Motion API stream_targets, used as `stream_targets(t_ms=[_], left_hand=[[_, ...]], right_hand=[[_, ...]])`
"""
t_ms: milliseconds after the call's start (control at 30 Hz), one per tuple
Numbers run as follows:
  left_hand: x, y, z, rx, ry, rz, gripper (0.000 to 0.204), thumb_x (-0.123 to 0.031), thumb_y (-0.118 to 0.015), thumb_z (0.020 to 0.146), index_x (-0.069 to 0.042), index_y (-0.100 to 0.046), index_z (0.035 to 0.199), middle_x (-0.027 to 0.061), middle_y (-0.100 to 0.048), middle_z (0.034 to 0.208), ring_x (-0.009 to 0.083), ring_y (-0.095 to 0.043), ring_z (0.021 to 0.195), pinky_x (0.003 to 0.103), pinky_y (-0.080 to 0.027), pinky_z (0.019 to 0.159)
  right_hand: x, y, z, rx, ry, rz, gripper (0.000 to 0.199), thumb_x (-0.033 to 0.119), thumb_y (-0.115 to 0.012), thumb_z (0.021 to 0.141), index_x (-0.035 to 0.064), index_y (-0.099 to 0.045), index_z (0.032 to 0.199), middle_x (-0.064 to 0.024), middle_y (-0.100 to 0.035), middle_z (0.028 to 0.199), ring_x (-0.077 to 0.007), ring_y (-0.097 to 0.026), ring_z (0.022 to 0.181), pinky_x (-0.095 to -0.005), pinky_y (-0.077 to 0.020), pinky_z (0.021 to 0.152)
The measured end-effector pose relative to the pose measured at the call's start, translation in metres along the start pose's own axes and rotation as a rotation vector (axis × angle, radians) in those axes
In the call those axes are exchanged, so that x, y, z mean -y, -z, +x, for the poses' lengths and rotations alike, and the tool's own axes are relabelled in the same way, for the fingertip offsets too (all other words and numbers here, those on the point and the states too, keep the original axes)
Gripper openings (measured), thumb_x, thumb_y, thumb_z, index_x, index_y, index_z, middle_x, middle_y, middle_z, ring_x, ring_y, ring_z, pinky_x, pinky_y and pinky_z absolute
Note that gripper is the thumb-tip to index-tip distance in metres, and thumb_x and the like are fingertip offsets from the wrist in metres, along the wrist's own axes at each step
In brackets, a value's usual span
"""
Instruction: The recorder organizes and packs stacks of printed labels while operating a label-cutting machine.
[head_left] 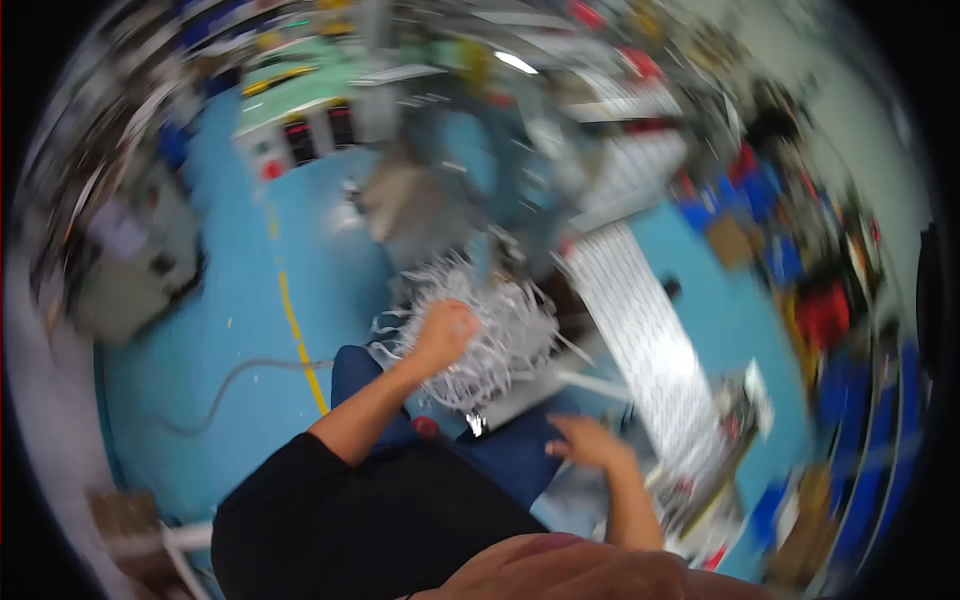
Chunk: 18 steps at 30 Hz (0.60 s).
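Observation:
A loose tangle of thin white strips point(500, 345) is heaped in front of my knees. Over its left side is my left hand point(445, 335), fingers curled closed; motion blur hides what, if anything, they hold. My right hand point(588, 443) hovers beside my right thigh, its fingers apart and nothing seen in them. Beyond that hand, a long pale perforated sheet or band point(640, 320) slopes down from the machine. A small shiny silver piece point(477, 424) shows at the near edge of the tangle.
A blurred machine point(430, 200) stands straight ahead. Left of it is a green-topped control box point(300, 120) with a red button. A grey cabinet point(140, 260) stands far left, and a cable point(240, 375) lies on the blue floor. Blue bins point(760, 215) line the right.

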<state>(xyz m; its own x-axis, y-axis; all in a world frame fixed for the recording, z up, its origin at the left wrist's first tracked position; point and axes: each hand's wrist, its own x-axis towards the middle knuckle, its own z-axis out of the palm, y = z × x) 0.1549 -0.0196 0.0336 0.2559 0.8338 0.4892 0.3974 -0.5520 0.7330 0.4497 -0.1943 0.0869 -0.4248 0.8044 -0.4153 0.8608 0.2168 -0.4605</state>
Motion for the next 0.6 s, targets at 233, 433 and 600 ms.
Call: stream_targets(t_ms=[233, 433, 600], left_hand=[[-0.023, 0.006, -0.005, 0.116, 0.059, -0.066, 0.023, -0.027, -0.06, 0.083, -0.005, -0.063, 0.078, 0.0162, -0.062, 0.083, 0.0369, -0.056, 0.081, 0.046, -0.044, 0.075], [-0.024, 0.013, -0.012, 0.035, 0.051, -0.136, 0.024, -0.026, -0.059, 0.083, -0.004, -0.062, 0.076, 0.0172, -0.06, 0.078, 0.0369, -0.058, 0.08, 0.047, -0.044, 0.072], [-0.023, 0.007, 0.001, 0.081, 0.04, -0.134, 0.024, -0.026, -0.058, 0.083, -0.003, -0.061, 0.075, 0.0175, -0.06, 0.08, 0.0375, -0.059, 0.081, 0.048, -0.044, 0.072]], right_hand=[[-0.007, -0.019, -0.007, 0.077, -0.174, 0.094, 0.06, 0.041, -0.068, 0.082, 0.0002, -0.053, 0.124, -0.0194, -0.064, 0.111, -0.0337, -0.063, 0.1, -0.0391, -0.0497, 0.084], [-0.066, -0.036, 0.016, 0.209, -0.324, 0.228, 0.05, 0.038, -0.07, 0.083, 0.0002, -0.059, 0.115, -0.0164, -0.067, 0.099, -0.0234, -0.066, 0.088, -0.0326, -0.051, 0.076], [-0.08, -0.042, 0.021, 0.196, -0.352, 0.33, 0.048, 0.037, -0.07, 0.083, 0.0006, -0.061, 0.113, -0.013, -0.068, 0.095, -0.0211, -0.064, 0.085, -0.0309, -0.0506, 0.076]])
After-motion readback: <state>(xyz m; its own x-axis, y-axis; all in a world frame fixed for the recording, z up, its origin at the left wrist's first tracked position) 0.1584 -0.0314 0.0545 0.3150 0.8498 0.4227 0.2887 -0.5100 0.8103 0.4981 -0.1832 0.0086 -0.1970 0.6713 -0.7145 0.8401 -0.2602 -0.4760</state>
